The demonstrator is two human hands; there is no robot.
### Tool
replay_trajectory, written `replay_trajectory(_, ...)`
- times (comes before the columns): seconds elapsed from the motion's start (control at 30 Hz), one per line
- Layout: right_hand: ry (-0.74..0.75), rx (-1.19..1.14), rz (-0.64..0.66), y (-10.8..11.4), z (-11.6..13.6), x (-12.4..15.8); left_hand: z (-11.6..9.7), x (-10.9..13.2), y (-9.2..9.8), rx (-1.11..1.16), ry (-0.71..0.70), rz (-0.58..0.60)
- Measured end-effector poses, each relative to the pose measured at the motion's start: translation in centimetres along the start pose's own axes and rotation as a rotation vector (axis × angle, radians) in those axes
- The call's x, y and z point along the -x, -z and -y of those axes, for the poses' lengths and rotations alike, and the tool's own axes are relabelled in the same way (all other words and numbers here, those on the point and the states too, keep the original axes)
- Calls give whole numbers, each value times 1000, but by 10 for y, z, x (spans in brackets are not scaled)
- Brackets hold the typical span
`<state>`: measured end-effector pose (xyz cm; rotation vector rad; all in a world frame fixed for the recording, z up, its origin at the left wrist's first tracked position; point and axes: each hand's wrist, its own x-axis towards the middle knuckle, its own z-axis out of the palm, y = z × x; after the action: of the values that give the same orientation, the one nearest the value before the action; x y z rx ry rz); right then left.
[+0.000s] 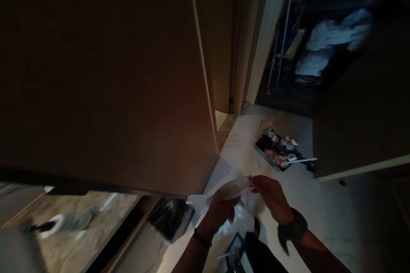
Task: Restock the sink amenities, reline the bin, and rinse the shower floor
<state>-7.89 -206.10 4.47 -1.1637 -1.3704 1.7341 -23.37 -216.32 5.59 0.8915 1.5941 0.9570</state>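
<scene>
My left hand (221,211) is closed around a thin, clear plastic sheet (235,187), with one end sticking out to the left of the fist. My right hand (267,192) pinches the sheet's right end between fingertips. A crumpled part of the plastic hangs below both hands, over the pale floor. Whether it is a bag or loose film, I cannot tell. Beneath the hands, near my dark trouser leg (259,251), a small dark tray (235,241) shows in part, its contents unclear.
A large brown door panel (128,94) fills the left. On the floor ahead lies a dark tray (267,160) of bottles and supplies, a white stick across it. A black plastic bag (173,217) sits under the panel. Long-handled tools (283,38) and pale bundles (333,34) stand beyond the doorway.
</scene>
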Motion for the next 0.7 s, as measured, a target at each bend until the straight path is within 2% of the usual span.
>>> replay_trajectory(0.1,-1,-53,-99,63,31,-36,-46,-48,-34,4,-25,23)
replay_trajectory(0.2,5,-160,-164,94,53,-63,-76,-87,-55,8,43,-33)
replay_trajectory(0.3,10,-262,-195,104,65,-89,-95,-119,-65,131,60,-15)
replay_trajectory(0.4,36,-224,-107,111,74,-120,-113,-153,-67,202,84,19)
replay_trajectory(0.47,68,-150,-79,118,83,-146,-127,-178,-64,203,98,99)
replay_trajectory(0.57,95,-65,-130,125,99,-193,-152,-221,-55,151,19,234)
replay_trajectory(0.63,113,17,-159,126,111,-226,-171,-254,-46,105,-11,216)
replay_trajectory(0.7,138,89,-166,123,125,-258,-190,-289,-37,111,-20,145)
